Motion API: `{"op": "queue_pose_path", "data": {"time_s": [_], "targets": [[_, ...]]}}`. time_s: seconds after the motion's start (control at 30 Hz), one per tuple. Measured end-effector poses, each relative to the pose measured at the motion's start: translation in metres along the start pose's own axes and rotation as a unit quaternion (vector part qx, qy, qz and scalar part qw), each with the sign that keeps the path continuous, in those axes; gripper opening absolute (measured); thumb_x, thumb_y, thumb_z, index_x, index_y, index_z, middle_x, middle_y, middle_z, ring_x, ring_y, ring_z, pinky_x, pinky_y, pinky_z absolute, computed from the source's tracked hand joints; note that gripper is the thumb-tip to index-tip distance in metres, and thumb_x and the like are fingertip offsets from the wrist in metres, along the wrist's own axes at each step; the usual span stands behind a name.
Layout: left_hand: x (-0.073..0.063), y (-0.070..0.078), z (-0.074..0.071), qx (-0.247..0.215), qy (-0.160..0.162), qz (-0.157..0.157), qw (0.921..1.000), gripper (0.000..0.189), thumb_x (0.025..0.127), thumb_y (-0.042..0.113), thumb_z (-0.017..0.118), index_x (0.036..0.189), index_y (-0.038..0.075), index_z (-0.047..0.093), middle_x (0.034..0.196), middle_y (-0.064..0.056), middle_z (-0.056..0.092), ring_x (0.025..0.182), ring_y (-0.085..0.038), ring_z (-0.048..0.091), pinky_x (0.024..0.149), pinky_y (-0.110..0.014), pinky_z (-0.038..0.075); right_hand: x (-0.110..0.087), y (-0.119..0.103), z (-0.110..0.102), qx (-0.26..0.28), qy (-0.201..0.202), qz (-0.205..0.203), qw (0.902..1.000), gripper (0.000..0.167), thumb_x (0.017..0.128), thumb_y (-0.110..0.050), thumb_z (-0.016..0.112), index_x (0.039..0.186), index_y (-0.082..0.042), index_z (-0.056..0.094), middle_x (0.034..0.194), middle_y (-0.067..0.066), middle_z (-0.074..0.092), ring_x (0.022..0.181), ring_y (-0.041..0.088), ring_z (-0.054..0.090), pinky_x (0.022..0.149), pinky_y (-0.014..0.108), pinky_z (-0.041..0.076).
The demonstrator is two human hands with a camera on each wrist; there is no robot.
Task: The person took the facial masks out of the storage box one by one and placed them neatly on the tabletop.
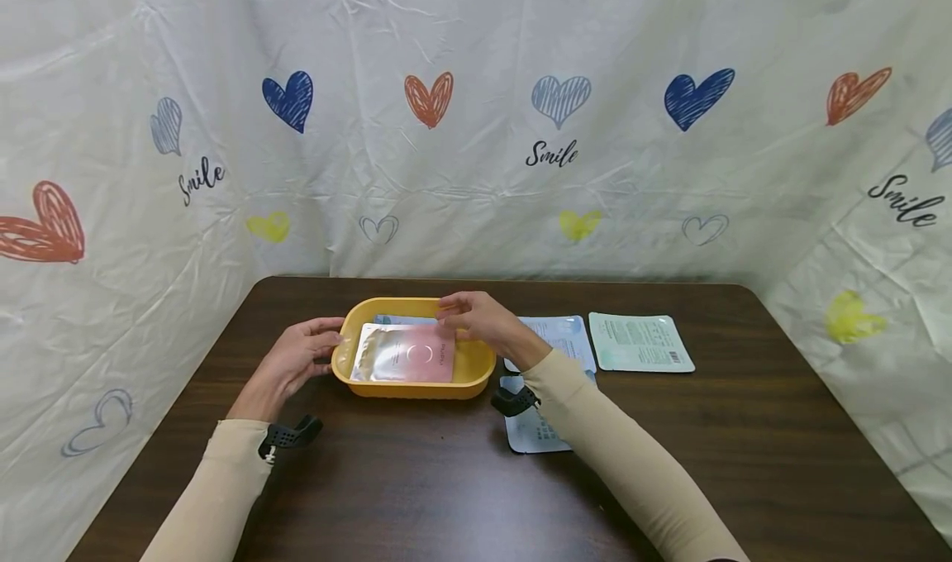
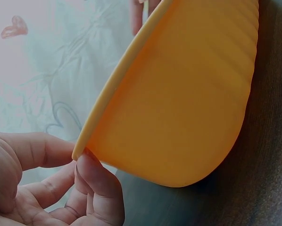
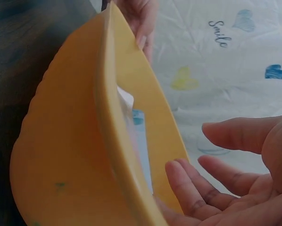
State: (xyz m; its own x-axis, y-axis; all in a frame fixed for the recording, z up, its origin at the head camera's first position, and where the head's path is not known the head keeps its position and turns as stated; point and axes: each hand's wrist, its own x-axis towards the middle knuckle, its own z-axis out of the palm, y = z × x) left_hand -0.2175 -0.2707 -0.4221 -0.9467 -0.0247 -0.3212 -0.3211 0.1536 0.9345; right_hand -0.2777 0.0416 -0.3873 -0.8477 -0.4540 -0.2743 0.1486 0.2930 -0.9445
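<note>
A yellow plastic basket (image 1: 416,390) stands on the table, left of its middle. Inside lies a pink and silver sheet mask packet (image 1: 405,354), on top of a light blue packet (image 1: 394,319). My left hand (image 1: 299,354) is at the basket's left end; in the left wrist view its thumb and a finger pinch the rim (image 2: 115,87). Over the basket's right end is my right hand (image 1: 483,324). Its thumb stands apart from the loosely bent fingers (image 3: 193,190) in the right wrist view, with nothing gripped between them; the lower fingers are close to the rim.
Right of the basket lie two light blue packets, one at the back (image 1: 561,335) and one nearer (image 1: 535,430), partly hidden by my right sleeve. A pale green packet (image 1: 641,343) lies farther right. A white curtain with hearts (image 1: 476,215) hangs behind the dark wooden table (image 1: 402,479).
</note>
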Motion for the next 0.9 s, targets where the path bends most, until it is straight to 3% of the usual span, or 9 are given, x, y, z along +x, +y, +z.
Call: {"op": "queue_pose_path", "data": {"time_s": [0.13, 0.37, 0.73, 0.9], "targets": [[0.000, 0.000, 0.000, -0.002, 0.002, 0.001, 1.0000, 0.053, 0.103, 0.019, 0.060, 0.152, 0.006, 0.043, 0.148, -0.023, 0.047, 0.111, -0.029, 0.061, 0.084, -0.031, 0.059, 0.003, 0.003, 0.003, -0.032, 0.003, 0.008, 0.9995, 0.043, 0.097, -0.009, 0.065, 0.139, -0.005, 0.059, 0.130, 0.013, 0.066, 0.121, 0.032, 0.061, 0.105, 0.052, 0.048], [0.002, -0.001, 0.001, 0.002, 0.001, -0.001, 1.0000, 0.054, 0.103, 0.019, 0.060, 0.153, 0.006, 0.042, 0.149, -0.022, 0.045, 0.112, -0.029, 0.060, 0.084, -0.031, 0.058, 0.006, 0.007, 0.009, -0.039, -0.008, 0.011, 0.9992, 0.042, 0.095, -0.009, 0.067, 0.136, -0.003, 0.061, 0.128, 0.012, 0.065, 0.109, 0.025, 0.062, 0.100, 0.049, 0.053], [0.000, 0.000, 0.001, 0.003, 0.001, 0.001, 1.0000, 0.053, 0.103, 0.018, 0.059, 0.153, 0.006, 0.043, 0.148, -0.023, 0.046, 0.112, -0.030, 0.060, 0.084, -0.031, 0.058, 0.007, 0.008, 0.012, -0.038, -0.001, 0.022, 0.9990, 0.033, 0.098, -0.010, 0.064, 0.130, -0.003, 0.065, 0.133, 0.015, 0.062, 0.108, 0.027, 0.059, 0.098, 0.045, 0.054], [0.000, 0.000, 0.001, 0.000, 0.001, 0.002, 1.0000, 0.053, 0.103, 0.017, 0.059, 0.152, 0.006, 0.043, 0.148, -0.022, 0.046, 0.111, -0.029, 0.060, 0.083, -0.031, 0.059, 0.003, 0.007, 0.013, -0.024, 0.021, -0.001, 0.9995, 0.030, 0.097, -0.006, 0.064, 0.127, -0.002, 0.067, 0.134, 0.016, 0.061, 0.113, 0.031, 0.060, 0.098, 0.045, 0.054]]}}
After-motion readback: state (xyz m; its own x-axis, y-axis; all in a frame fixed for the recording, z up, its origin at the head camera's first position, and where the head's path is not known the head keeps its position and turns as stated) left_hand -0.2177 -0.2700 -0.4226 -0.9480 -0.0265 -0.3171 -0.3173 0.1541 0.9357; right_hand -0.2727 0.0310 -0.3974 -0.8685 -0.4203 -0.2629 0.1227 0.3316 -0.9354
